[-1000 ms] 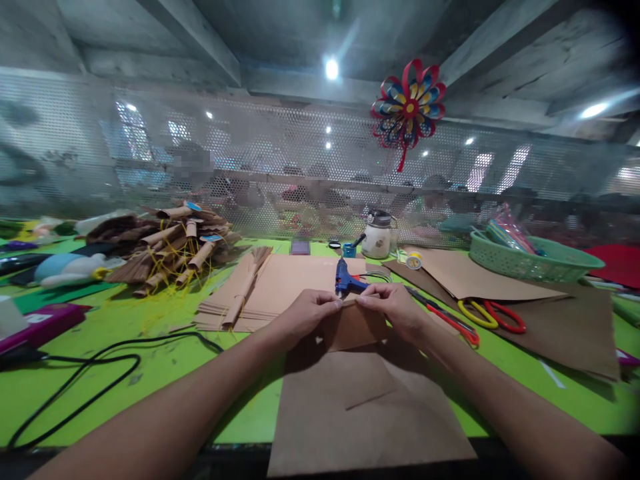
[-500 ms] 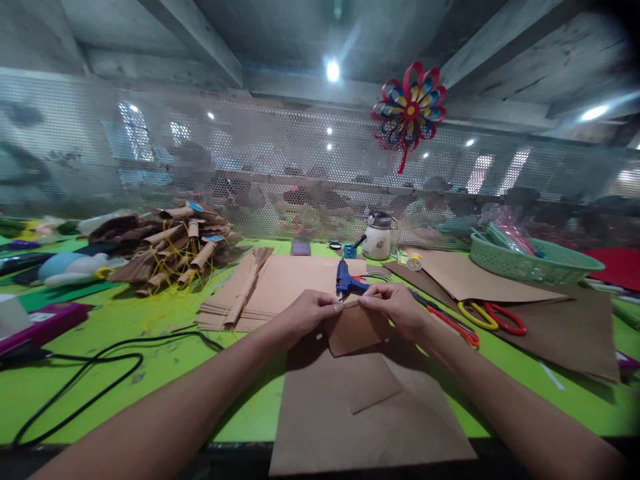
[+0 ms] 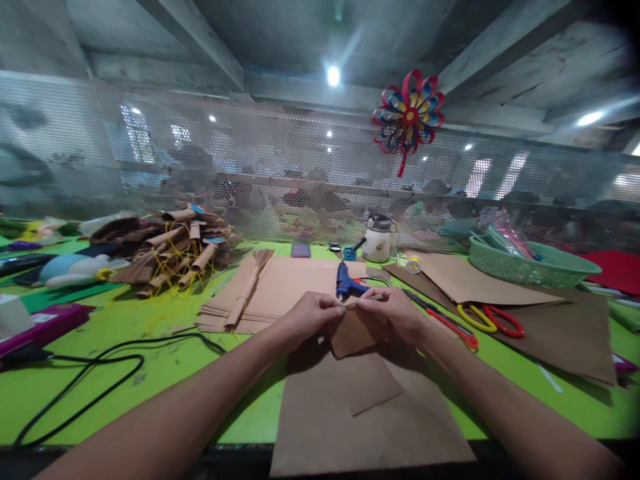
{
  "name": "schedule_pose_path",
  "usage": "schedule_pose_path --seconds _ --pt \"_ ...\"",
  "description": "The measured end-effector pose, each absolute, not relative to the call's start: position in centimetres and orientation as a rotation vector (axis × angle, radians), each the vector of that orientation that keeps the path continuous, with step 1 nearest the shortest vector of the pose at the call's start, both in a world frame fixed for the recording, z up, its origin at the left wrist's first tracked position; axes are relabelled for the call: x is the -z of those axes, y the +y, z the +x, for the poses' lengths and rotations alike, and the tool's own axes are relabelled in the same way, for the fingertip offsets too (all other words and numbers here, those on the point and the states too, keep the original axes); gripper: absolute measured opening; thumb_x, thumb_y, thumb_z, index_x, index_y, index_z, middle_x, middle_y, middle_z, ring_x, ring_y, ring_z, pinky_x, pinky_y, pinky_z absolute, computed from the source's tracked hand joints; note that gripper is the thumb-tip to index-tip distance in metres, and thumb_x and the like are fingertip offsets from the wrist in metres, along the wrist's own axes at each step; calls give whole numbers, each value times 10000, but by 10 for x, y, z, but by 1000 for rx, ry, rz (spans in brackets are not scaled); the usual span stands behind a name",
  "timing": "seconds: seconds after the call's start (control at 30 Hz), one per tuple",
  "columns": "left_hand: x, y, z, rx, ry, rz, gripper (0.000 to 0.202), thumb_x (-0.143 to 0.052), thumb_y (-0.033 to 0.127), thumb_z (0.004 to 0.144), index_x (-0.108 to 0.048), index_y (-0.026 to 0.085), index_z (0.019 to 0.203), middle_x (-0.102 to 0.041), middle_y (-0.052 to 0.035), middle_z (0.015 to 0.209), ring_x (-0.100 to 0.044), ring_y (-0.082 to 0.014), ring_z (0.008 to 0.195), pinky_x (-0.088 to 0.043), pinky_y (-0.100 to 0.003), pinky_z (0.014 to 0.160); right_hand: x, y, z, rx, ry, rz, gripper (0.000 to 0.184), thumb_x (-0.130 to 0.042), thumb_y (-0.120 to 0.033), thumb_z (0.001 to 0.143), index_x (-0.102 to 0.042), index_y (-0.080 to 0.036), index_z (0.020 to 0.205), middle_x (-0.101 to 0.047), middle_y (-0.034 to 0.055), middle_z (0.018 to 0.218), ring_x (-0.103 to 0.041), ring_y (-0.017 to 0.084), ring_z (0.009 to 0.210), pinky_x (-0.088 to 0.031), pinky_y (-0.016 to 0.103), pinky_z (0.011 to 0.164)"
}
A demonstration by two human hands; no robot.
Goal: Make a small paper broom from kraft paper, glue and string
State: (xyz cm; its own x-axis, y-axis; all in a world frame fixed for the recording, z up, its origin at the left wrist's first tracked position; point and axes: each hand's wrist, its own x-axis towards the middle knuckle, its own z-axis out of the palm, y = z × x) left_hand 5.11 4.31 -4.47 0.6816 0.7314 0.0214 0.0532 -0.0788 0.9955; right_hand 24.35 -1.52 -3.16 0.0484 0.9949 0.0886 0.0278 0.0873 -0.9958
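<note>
A small piece of brown paper [image 3: 356, 332] is pinched along its top edge between both hands. My left hand [image 3: 313, 317] grips its upper left corner with thumb and fingers. On the other side, my right hand [image 3: 393, 310] is closed on the upper right part of that piece. Just beyond the fingertips stands a blue glue gun [image 3: 347, 283], its nozzle end low near the paper's edge. Beneath the hands lies a large brown paper sheet [image 3: 320, 427] with a smaller cut piece [image 3: 375, 390] on top of it.
Scissors [image 3: 500, 320] with yellow and red handles lie at right, by a red-handled cutter [image 3: 453, 327]. A green basket [image 3: 535, 263] stands behind. To the left are stacked paper sheets [image 3: 295, 280], a pile of rolled paper bundles [image 3: 175, 247] and a black cable [image 3: 95, 360]. A white jar [image 3: 376, 241] stands at the back.
Both hands keep their pinch on the paper piece, which has shifted and tilted slightly. The thumbs are a little closer together along its top edge. The camera view has moved slightly.
</note>
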Motion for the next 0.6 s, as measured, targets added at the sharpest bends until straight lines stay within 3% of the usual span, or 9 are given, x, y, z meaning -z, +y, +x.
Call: schedule_pose_path --seconds 0.13,0.3,0.43,0.6 --pt "44 44 49 -641 636 1524 353 -744 461 688 -652 121 701 -554 12 551 -442 -68 454 -304 -204 456 31 -16 243 -1091 -1189 -1170 317 -862 -390 530 -684 -152 638 -637 -2 591 -529 120 554 -363 255 551" --pt "39 48 43 -564 555 1495 371 -716 475 735 -723 116 830 -683 -91 801 -607 -142 679 -492 -279 670 26 -17 249 -1065 -1155 -1155 329 -864 -397 510 -682 -156 639 -651 11 612 -559 145 556 -399 278 549" --pt "39 48 43 -544 564 1502 395 -731 485 726 -724 101 818 -696 -111 803 -618 -149 668 -499 -298 690 24 -18 250 -1046 -1160 -1148 319 -866 -393 508 -691 -157 633 -662 17 625 -573 153 568 -417 289 565" --pt "40 45 45 -600 612 1487 390 -759 489 680 -700 110 751 -674 -75 725 -599 -125 608 -475 -265 636 24 -17 251 -1028 -1176 -1148 320 -864 -404 514 -699 -163 645 -668 16 630 -573 152 576 -420 291 576"
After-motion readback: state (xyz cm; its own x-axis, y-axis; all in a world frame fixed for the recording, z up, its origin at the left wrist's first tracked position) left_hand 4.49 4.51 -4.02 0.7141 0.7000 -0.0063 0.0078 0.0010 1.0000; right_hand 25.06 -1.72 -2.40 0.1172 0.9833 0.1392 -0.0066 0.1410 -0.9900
